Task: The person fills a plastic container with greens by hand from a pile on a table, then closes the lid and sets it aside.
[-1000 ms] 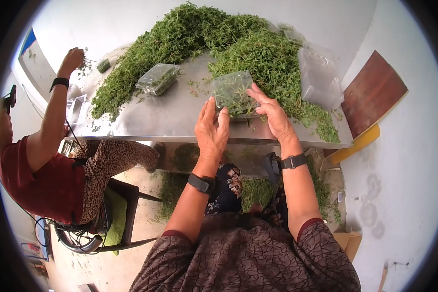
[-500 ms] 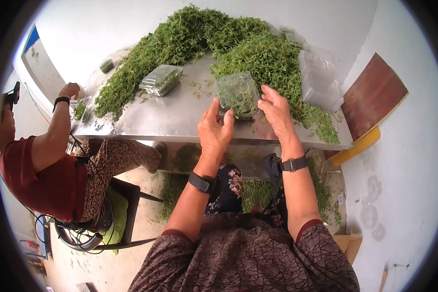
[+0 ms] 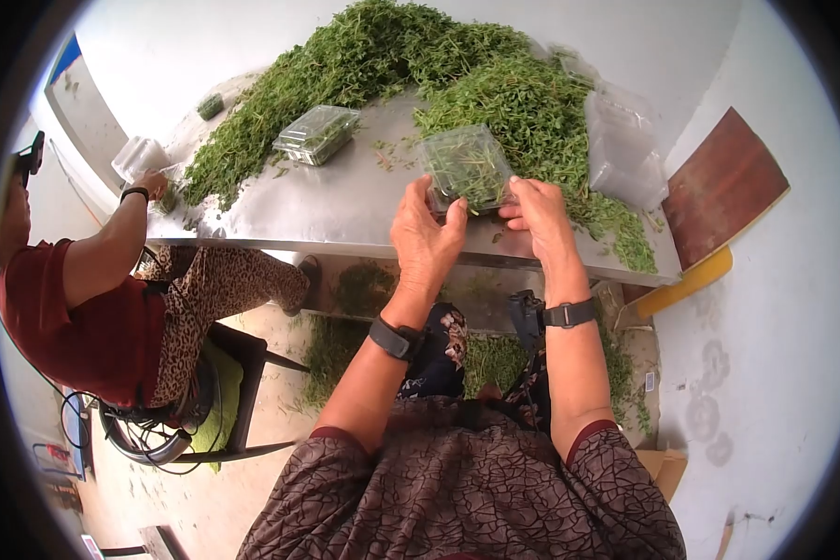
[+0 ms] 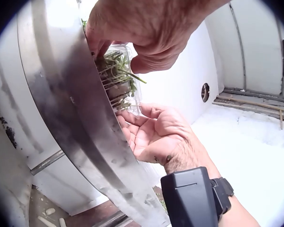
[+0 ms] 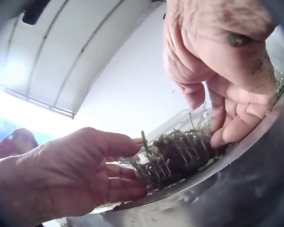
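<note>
One seated person (image 3: 84,322) at far left extends a hand (image 3: 152,185) to one clear tub (image 3: 138,157), seemingly steadying it, though the finger grip there is too small to tell; one small green bundle (image 3: 210,105) lies beyond. Rightward, one heap of leafy greens (image 3: 359,70) arcs along the back of one metal table (image 3: 261,219), apparently piled within reach of two people, and one lidded box (image 3: 317,131) of greens sits in front of it, likely set aside from the near edge. At that edge, before the wearer, one filled clear box (image 3: 467,161) appears to rest between two hands: the left hand (image 3: 427,233) clasps its left corner, thumb on one side and fingers on the other, probably to brace it, with one stem (image 5: 144,141) jutting beside the thumb; the right hand (image 3: 543,219) bends its fingers round the right near corner, perhaps pinching the rim, though how firmly cannot be told. At far right stand one stack of nested boxes (image 3: 625,154), too overlapped to count and probably kept handy, and one reddish-brown board (image 3: 728,191)
</note>
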`<state>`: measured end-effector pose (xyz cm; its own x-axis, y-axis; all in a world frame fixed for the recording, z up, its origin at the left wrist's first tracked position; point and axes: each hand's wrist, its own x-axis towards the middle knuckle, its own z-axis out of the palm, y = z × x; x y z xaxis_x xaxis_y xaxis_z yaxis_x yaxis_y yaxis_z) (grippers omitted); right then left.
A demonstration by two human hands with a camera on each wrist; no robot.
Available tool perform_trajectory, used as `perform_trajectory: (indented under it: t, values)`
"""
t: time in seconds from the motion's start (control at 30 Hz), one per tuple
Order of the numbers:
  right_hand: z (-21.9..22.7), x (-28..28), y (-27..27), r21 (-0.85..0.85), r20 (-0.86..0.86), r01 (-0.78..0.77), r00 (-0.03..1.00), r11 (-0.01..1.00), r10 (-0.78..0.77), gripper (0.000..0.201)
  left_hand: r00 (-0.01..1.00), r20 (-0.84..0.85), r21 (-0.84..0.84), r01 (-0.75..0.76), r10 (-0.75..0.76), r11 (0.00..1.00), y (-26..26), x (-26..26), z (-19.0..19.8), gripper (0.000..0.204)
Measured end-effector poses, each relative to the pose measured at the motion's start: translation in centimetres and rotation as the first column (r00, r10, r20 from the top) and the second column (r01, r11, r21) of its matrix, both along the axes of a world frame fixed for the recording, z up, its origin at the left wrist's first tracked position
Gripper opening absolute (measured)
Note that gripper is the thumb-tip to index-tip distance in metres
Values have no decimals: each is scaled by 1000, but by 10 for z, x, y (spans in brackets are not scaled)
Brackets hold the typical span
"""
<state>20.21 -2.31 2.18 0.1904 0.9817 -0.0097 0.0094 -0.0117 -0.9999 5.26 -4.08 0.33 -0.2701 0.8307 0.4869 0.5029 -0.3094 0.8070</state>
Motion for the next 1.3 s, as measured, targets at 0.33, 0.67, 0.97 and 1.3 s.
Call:
perform_trajectory:
  t: [0.33,0.67,0.97,1.3]
  values:
    - [-7,1,4,120,-109,109,989,987,-96,25,996,69,-138,62,-52,988,-15,6,8,67]
    - [-6,6,-3,147,-102,141,987,979,-127,22,981,71,-10,180,-179,984,-12,-3,-10,77]
    - [-3,18,-7,182,-62,35,998,983,-24,19,867,306,-76,435,-394,897,21,-35,9,76]
    - [18,22,-41,112,122,-132,986,985,118,20,625,611,-237,731,-487,640,-3,-61,17,51]
